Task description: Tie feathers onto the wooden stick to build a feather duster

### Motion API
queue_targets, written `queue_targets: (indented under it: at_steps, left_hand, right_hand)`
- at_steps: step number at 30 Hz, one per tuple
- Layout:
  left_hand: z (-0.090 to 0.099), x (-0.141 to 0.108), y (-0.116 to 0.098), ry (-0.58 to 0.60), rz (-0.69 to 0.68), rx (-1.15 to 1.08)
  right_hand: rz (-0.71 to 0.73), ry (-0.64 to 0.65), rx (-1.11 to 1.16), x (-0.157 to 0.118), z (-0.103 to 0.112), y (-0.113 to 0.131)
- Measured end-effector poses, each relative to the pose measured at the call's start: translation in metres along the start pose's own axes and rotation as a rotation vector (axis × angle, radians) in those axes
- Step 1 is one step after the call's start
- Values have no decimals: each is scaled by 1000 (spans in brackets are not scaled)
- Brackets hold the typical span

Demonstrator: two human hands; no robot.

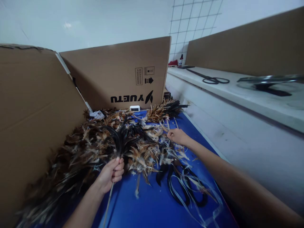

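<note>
My left hand (113, 172) is closed around a thin stick (108, 202) with a tuft of black feathers (119, 139) at its top, low in the middle of the view. Farther right, my right hand (177, 136) has its fingers pressed together at the edge of the feather pile; anything between them is too small to make out. Brown and black loose feathers (83, 145) cover much of the blue table (147, 202). Black-handled scissors (187, 186) lie partly under pale ribbon and feathers at the lower right.
Cardboard panels stand at the left (30, 110) and back (102, 72). A small white device (135, 108) sits against the back panel. On the white ledge (201, 91) at the right are another pair of scissors (213, 80), a small bottle (181, 60) and a shiny round-edged object (268, 80).
</note>
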State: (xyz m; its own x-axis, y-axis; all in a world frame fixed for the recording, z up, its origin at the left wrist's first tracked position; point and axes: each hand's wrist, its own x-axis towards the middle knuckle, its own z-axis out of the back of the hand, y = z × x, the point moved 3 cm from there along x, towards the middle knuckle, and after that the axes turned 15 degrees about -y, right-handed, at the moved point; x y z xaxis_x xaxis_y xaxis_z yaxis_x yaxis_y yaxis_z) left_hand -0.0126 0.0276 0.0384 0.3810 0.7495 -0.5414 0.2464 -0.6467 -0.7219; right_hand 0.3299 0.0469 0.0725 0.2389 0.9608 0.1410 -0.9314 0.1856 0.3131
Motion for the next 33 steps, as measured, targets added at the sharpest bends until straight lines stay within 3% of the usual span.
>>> queue_targets:
  at_steps: [9,14,20,26,33]
  left_hand:
    - [-3,-4,5,-14,31,28]
    - [-1,-5,6,0,32,18]
    - [-1,-4,7,4,35,9]
    - [-3,-5,7,6,34,18]
    - [-3,-4,6,19,26,17]
  right_hand:
    - [282,111,-41,-18,-9,20]
    - [286,138,12,-9,-10,23]
    - [167,85,345,5,5,6]
    - [62,66,548,8,3,-1]
    - [-283,32,757,16,-13,-2]
